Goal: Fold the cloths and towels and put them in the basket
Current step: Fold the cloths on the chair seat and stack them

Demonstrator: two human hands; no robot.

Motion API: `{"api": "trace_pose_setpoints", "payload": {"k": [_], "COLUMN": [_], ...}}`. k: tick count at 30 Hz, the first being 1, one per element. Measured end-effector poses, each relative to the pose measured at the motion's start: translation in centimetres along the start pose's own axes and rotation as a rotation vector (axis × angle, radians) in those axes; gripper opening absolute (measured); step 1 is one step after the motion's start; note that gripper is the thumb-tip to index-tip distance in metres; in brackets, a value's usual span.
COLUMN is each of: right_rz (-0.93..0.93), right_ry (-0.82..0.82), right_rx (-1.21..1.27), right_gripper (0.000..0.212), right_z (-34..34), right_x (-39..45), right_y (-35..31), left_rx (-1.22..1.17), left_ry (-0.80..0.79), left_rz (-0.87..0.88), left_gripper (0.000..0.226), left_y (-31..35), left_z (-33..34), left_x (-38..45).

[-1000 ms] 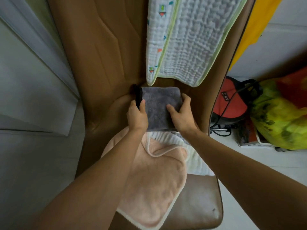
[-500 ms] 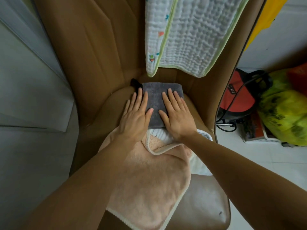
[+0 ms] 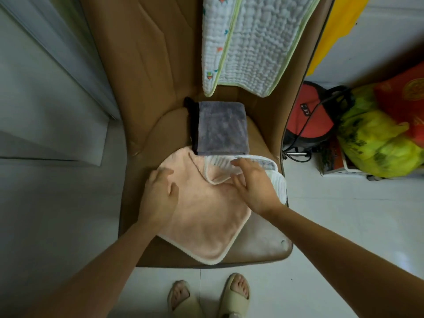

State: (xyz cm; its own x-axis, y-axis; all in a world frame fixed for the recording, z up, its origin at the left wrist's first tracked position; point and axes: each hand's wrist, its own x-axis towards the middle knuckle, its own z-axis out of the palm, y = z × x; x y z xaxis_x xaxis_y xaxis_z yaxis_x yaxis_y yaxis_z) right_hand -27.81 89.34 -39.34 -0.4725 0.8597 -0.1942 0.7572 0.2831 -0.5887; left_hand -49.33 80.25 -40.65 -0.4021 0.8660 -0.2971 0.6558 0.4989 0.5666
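Observation:
A folded grey cloth (image 3: 221, 128) lies flat at the back of the brown chair seat (image 3: 266, 246). In front of it a peach towel (image 3: 206, 223) with a cream edge is spread over the seat, one corner turned back. Under its right side shows a white ribbed cloth (image 3: 278, 180). My left hand (image 3: 160, 198) hovers over the peach towel's left part, fingers relaxed. My right hand (image 3: 254, 187) is over the turned-back corner and the white cloth, fingers spread and holding nothing. No basket is in view.
A white quilted blanket (image 3: 252, 42) with a green border hangs down the chair back. Right of the chair on the floor are a red bag (image 3: 309, 118), a yellow-green plastic bag (image 3: 378, 145) and a black cord. My feet in slippers (image 3: 236, 292) stand before the seat.
Both hands pressed flat on the grey cloth, then let go and drew back toward me over the peach towel. The grey cloth stays folded at the back of the seat.

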Motion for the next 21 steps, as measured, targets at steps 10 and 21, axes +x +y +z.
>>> {"api": "trace_pose_setpoints", "payload": {"k": [10, 21], "right_rz": [0.051, -0.062], "right_ry": [-0.218, -0.795], "right_rx": [-0.205, 0.218], "right_gripper": [0.016, 0.015], "right_z": [1.0, -6.1], "right_x": [-0.5, -5.0], "right_y": [-1.2, -5.6], "left_rx": [0.258, 0.572], "left_ry": [-0.101, -0.731], "left_rz": [0.441, 0.857], "left_gripper": [0.071, 0.019], "left_y": [0.0, 4.7], "left_z": [-0.8, -6.5], "left_x": [-1.0, -1.3]}}
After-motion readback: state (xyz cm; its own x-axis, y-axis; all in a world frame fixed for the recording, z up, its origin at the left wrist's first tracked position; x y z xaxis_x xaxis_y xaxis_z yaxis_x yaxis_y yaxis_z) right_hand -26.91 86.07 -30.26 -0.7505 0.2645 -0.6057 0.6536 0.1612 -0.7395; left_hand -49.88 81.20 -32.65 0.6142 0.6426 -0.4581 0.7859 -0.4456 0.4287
